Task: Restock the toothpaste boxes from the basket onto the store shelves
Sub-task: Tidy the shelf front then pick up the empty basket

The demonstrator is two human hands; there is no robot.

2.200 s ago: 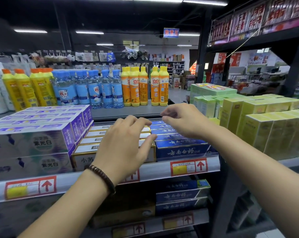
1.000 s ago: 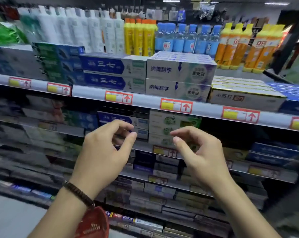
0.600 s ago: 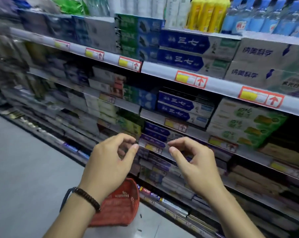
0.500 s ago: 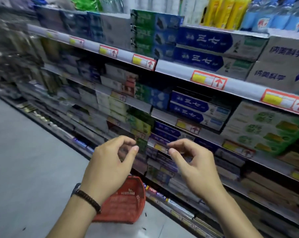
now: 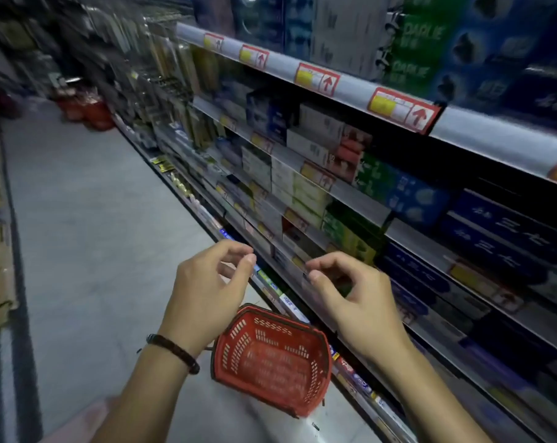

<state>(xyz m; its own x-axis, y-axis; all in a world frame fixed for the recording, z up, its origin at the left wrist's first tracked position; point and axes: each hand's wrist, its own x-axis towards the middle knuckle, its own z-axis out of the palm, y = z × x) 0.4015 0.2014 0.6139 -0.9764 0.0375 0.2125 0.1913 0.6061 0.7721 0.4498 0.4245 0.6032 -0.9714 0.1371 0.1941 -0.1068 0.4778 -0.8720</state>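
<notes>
Nearest: left hand [image 5: 206, 292], a dark beaded bracelet [image 5: 174, 352] worn at the wrist. Fingers are loosely curled, thumb and forefinger apart, and nothing is held. Right hand [image 5: 361, 303] is carried the same way beside it, fingers loosely bent, nothing held. Both are raised in front of the lower shelf edges, and no contact with any shelf is seen.

Below and between the hands: red slotted plastic basket [image 5: 272, 316], set on the grey aisle floor [image 5: 95, 219] just beside the front edge of the bottom shelf. No boxes can be made out inside it, though the view is blurred.

Beyond: tiered grey metal store shelves [image 5: 494, 140], edges fitted with red-and-yellow price tags [image 5: 401, 110]. Rectangular card toothpaste boxes are stacked on every tier: dark blue boxes [image 5: 500, 225] on the mid tier at right, green boxes [image 5: 421, 49] on the top tier. The stock is packed close, and no obvious gap is noted.

Far end of the aisle: red tubs [image 5: 88, 113] stand on the floor; detail is lost to blur.

Step judged: between placements, with both hands free and the basket within reach below. Next move, if any stock remains, calls for a reach down into the basket, one box taken lengthwise, then matched by colour to its own tier. If the basket is indeed empty, restocking is judged near complete.
</notes>
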